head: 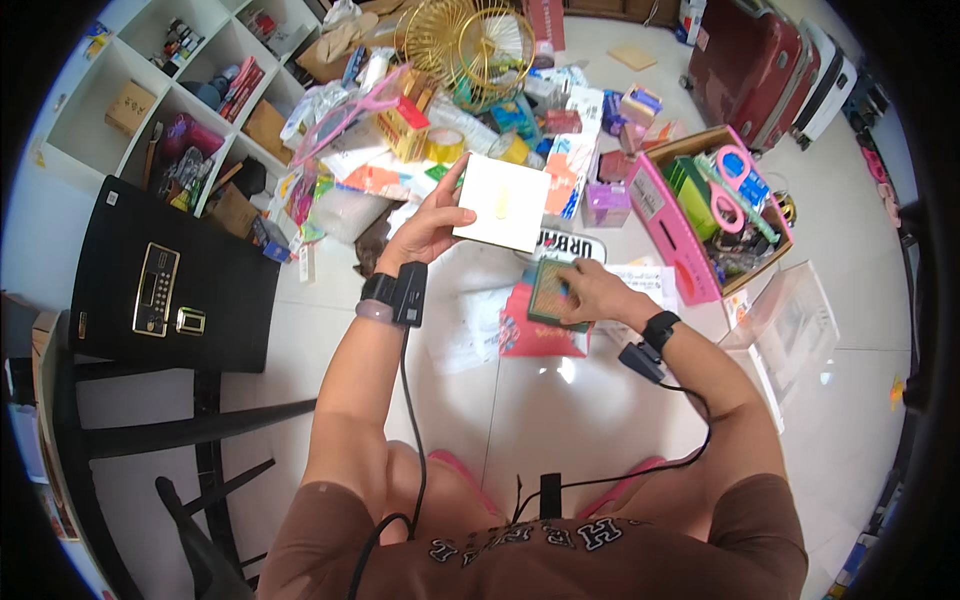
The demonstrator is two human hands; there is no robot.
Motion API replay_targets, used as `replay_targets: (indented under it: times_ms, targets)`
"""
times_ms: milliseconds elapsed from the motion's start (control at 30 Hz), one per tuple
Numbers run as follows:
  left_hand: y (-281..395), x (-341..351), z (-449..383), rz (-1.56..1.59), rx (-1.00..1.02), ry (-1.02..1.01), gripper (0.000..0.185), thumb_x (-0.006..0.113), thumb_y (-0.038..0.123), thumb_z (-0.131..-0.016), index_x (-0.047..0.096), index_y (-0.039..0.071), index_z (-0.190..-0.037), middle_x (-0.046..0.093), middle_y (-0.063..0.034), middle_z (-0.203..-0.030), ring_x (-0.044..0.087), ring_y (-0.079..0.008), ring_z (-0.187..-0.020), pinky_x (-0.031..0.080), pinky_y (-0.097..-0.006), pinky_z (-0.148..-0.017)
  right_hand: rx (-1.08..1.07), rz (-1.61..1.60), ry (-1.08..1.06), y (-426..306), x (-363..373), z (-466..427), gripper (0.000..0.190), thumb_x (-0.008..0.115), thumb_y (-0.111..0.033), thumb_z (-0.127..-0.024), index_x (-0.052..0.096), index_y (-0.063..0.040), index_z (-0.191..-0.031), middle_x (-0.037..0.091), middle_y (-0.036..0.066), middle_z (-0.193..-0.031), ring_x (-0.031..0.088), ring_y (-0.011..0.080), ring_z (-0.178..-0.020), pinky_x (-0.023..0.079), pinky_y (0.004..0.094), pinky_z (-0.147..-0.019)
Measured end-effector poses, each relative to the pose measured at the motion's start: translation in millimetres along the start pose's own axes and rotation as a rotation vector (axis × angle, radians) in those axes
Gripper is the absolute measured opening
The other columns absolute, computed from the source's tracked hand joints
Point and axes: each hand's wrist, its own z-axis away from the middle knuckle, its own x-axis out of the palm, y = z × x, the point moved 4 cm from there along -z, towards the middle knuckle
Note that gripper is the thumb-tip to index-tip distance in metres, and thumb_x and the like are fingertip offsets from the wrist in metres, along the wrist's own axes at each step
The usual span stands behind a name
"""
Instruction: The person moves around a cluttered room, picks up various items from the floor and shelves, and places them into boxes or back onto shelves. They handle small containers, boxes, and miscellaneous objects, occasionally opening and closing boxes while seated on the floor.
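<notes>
My left hand (431, 225) is raised, gripping a flat square white piece (502, 202), perhaps a box or its lid, by its left edge. The thumb lies across its pale face. Lower and to the right, my right hand (604, 296) has its fingers curled onto a green box (541, 300) with a gold patterned face. Whether those fingers grip the box or something on it is hidden. The green box rests on a red paper packet (544, 341), which lies on the tiled floor. A white plastic bag (469, 326) spreads out left of the packet.
A pink-sided box (671, 236) holds pink scissors (727, 187) and other small goods. Beyond my hands lies a heap with a gold wire basket (465, 52) and tape rolls (444, 145). A black safe (176, 277) stands left, suitcases (757, 75) far right, a clear plastic container (795, 330) nearer.
</notes>
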Motion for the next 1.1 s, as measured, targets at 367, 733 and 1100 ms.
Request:
replay_targets:
  times_ms: [367, 733, 1100]
  targets:
    - [79, 84, -32, 0.115, 0.171, 0.033, 0.085, 0.067, 0.004, -0.074, 0.031, 0.006, -0.151, 0.049, -0.0134, -0.140, 0.052, -0.0282, -0.127, 0.047, -0.0456, -0.105, -0.326, -0.167, 0.699, -89, -253, 0, 0.100, 0.087, -0.032, -0.064, 0.038, 0.003, -0.144, 0.043, 0.024, -0.142, 0.040, 0.0339, -0.138, 0.033, 0.0359, -0.112]
    - [83, 95, -7, -1.253, 0.578, -0.104, 0.138, 0.096, 0.034, -0.053, 0.009, 0.014, -0.158, 0.027, -0.0137, -0.158, 0.041, -0.0269, -0.137, 0.039, -0.0395, -0.108, -0.324, -0.087, 0.663, -104, -224, 17, 0.088, 0.086, -0.029, -0.058, 0.050, -0.001, -0.133, 0.052, 0.021, -0.132, 0.053, 0.0393, -0.121, 0.043, 0.0408, -0.103]
    - [80, 80, -7, -0.473, 0.371, -0.015, 0.121, 0.093, 0.016, -0.052, 0.026, 0.010, -0.153, 0.039, -0.0097, -0.149, 0.039, -0.0223, -0.137, 0.031, -0.0343, -0.114, -0.295, -0.834, 0.535, -77, -229, 9, 0.103, 0.084, -0.034, -0.067, 0.032, -0.003, -0.150, 0.042, 0.022, -0.144, 0.053, 0.0331, -0.124, 0.053, 0.0409, -0.097]
